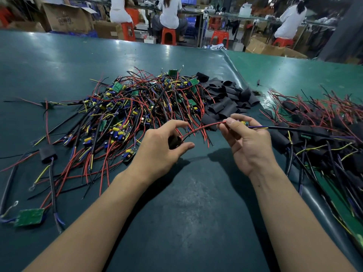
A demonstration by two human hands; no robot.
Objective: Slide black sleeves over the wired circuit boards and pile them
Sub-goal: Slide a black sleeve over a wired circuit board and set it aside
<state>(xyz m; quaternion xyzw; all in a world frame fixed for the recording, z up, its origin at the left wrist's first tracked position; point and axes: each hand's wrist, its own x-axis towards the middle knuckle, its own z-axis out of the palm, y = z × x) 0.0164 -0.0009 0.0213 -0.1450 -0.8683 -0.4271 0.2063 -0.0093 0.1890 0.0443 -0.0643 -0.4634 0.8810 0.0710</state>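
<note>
1. A black sleeve (173, 142) is pinched by the left hand (163, 146), with red and black leads (198, 130) entering it.
2. The wired circuit board (243, 123) is pinched by the right hand (247, 142).
3. Unsleeved boards (137, 107) and loose sleeves (225, 99) are heaped beyond; sleeved boards (318, 134) are piled at right.

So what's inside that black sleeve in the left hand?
Red and black wires run into the black sleeve the left hand pinches. Fingers cover the rest.
</note>
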